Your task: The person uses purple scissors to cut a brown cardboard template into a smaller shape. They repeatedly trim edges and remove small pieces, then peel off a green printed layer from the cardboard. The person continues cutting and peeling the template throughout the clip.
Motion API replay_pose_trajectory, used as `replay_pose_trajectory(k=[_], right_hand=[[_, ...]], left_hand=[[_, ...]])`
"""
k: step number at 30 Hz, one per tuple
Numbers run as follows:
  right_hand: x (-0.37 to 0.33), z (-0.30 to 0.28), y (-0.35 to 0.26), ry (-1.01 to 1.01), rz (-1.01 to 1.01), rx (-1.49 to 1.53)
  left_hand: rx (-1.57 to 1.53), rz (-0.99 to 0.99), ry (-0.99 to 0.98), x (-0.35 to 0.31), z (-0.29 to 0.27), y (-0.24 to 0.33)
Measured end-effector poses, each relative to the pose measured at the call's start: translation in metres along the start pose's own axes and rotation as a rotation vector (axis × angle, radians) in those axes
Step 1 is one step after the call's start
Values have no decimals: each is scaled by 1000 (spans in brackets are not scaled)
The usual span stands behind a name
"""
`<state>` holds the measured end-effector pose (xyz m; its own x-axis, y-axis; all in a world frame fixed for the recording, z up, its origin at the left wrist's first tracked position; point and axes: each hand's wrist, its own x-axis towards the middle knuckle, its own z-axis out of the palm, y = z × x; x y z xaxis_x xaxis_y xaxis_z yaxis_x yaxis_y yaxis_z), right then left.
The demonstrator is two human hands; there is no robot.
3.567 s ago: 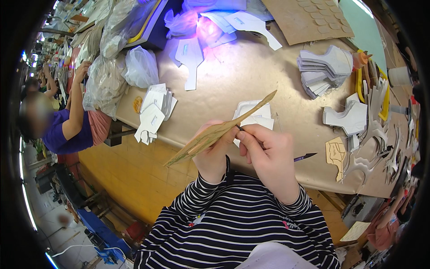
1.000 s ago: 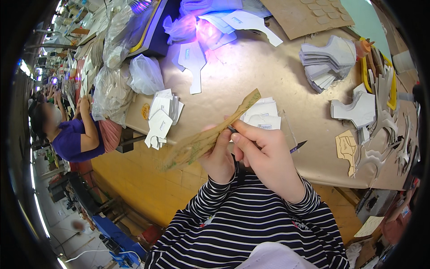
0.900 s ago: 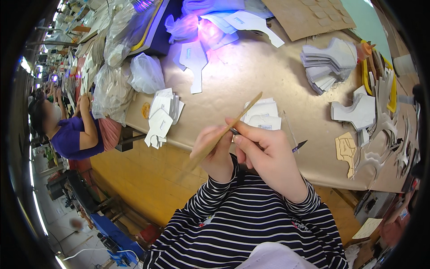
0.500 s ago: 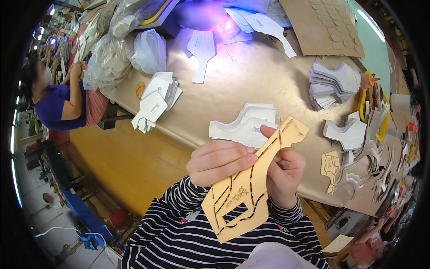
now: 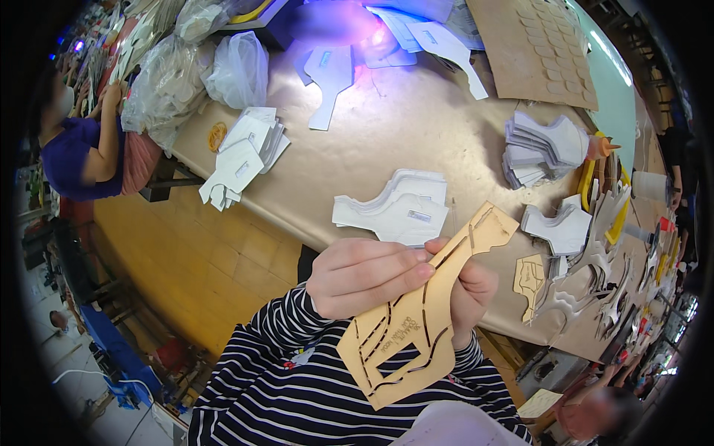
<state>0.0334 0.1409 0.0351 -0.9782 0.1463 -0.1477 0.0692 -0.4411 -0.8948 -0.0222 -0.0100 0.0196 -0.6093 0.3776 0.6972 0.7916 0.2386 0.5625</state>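
Note:
A tan flat template with dark slots and a cut-out window is held tilted in front of my striped top. My left hand pinches its left edge near the middle, fingertips lying on its face. Behind its narrower upper part is my right hand, gripping from the right; the template hides most of those fingers. Just beyond my hands, a stack of white curved cut pieces lies on the table.
The brown-covered table also bears white pieces at left, bundled pieces and an orange-tipped bottle at right, and a smaller tan template. Plastic bags lie far left. A person in purple sits at left.
The view has shifted slightly, and the template sits a little lower and to the right. A right-hand fingertip has slid down along its upper left edge. Both hands keep their hold.

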Motion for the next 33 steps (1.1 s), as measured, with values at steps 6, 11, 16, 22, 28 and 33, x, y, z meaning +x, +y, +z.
replay_pose_trajectory(k=[6, 11, 16, 22, 28, 33], right_hand=[[-6, 0, 5, 27, 71, 229], [-5, -2, 2, 27, 126, 229], [8, -12, -7, 73, 70, -145], [21, -35, -17, -112, 85, -467], [24, -39, -20, -274, -24, -729], [27, -39, -15, -391, -19, -772]], left_hand=[[72, 4, -59, 4, -1, 4], [89, 34, -10, 7, 3, 3], [-333, -261, -179, 5, -1, -5], [-1435, -1245, -239, 3, -4, -27], [-1288, -1297, -260, 7, -3, -20], [-1174, -1341, -293, 6, -3, -12]])
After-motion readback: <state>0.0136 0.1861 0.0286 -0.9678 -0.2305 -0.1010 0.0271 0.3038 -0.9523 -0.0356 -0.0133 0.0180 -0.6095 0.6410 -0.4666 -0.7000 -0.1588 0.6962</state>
